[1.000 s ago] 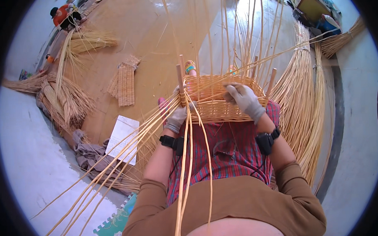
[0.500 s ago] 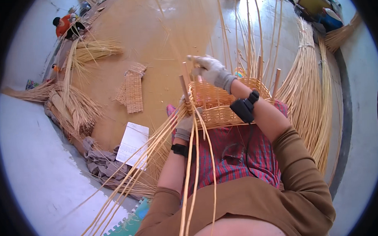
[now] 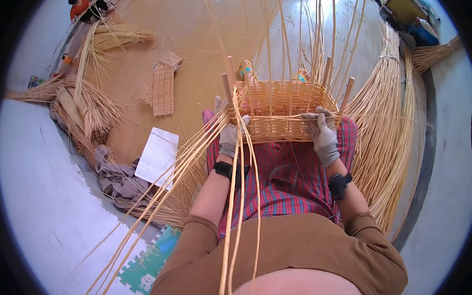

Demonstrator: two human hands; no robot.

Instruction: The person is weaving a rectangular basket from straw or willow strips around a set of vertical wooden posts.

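A half-woven wicker basket (image 3: pixel 277 134) rests on my lap, with thick corner stakes (image 3: pixel 347 94) and long upright rods (image 3: pixel 284 47) standing out of it. My left hand (image 3: pixel 230 136), in a pale glove, is closed round its left front corner, below a stake. Several long loose rods (image 3: pixel 170 189) fan out from that corner towards me and down to the left. At the right end of the front wall, my gloved right hand (image 3: pixel 323 134) pinches a thin willow rod (image 3: pixel 370 116). That rod lies along the front rim and sticks out to the right. My right fingertips are partly hidden.
Tall willow bundles (image 3: pixel 385 116) lean at the right, beside the wall. More bundles (image 3: pixel 91 108), a woven wicker panel (image 3: pixel 163 90) and a written paper sheet (image 3: pixel 158 158) lie on the left. Grey cloth (image 3: pixel 115 175) is bunched below them. Another person (image 3: pixel 80 7) sits far left.
My right hand has come down from above the basket's far left side to the right end of its front rim, where it pinches a rod. The left hand stays at the corner.
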